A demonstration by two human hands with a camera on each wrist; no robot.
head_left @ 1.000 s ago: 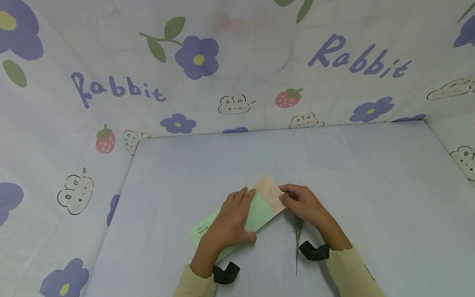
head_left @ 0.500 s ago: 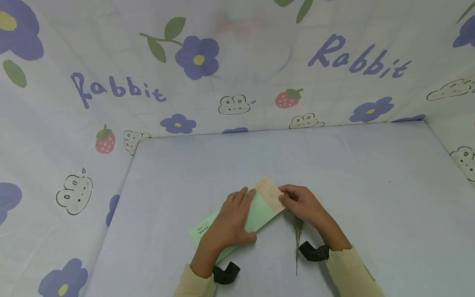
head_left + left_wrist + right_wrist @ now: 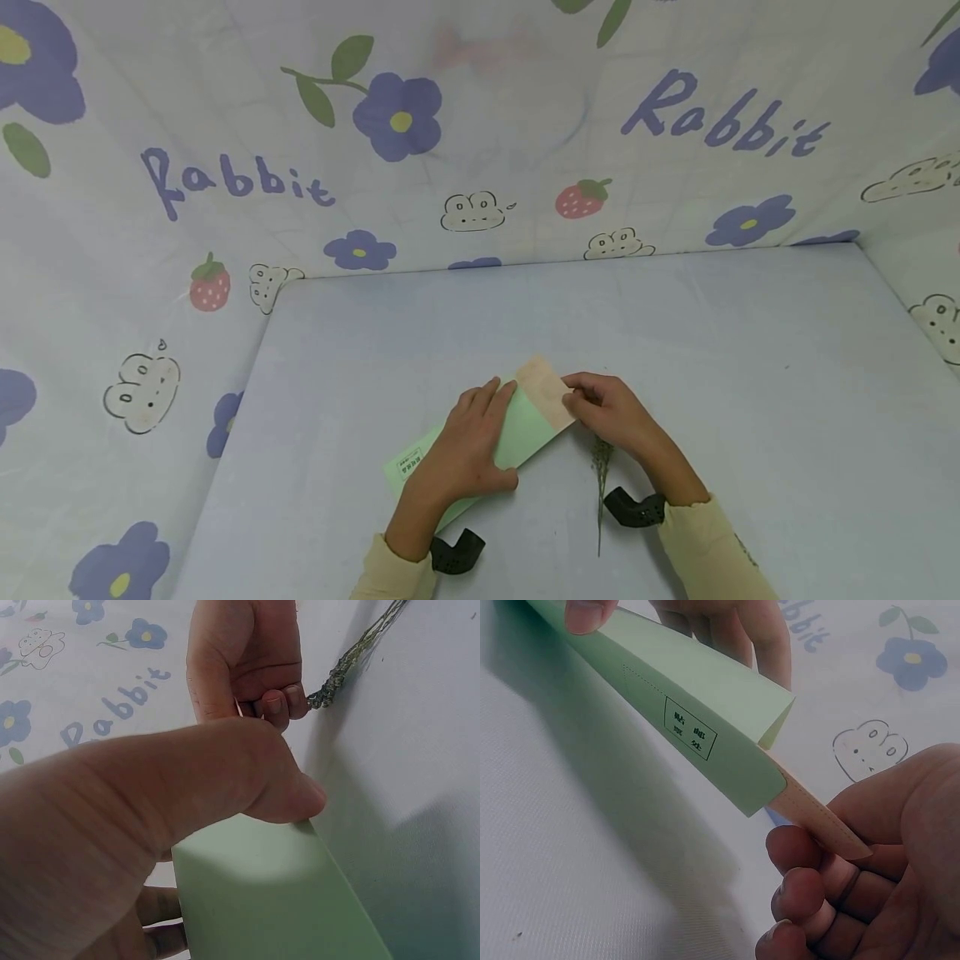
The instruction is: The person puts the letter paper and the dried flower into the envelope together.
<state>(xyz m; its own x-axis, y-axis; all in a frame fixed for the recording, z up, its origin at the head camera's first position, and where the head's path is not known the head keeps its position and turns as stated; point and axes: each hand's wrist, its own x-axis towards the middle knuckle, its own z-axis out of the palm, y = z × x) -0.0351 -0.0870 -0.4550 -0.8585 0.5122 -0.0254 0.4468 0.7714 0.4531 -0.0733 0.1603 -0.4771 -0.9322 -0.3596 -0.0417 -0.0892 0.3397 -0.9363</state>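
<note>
A pale green envelope with a printed stamp box slants across the table's front middle, and in the right wrist view its open end shows. Out of that end sticks a peach-coloured card, the rest hidden inside. My left hand spans the envelope from above, thumb on the near edge and fingers at the far edge, holding it. At the card's outer edge, my right hand pinches the card between thumb and fingers.
A small dried flower sprig lies just below my right hand, its stem toward the front. Black wrist devices sit on both wrists. A patterned cloth wall rises behind the table and along its sides.
</note>
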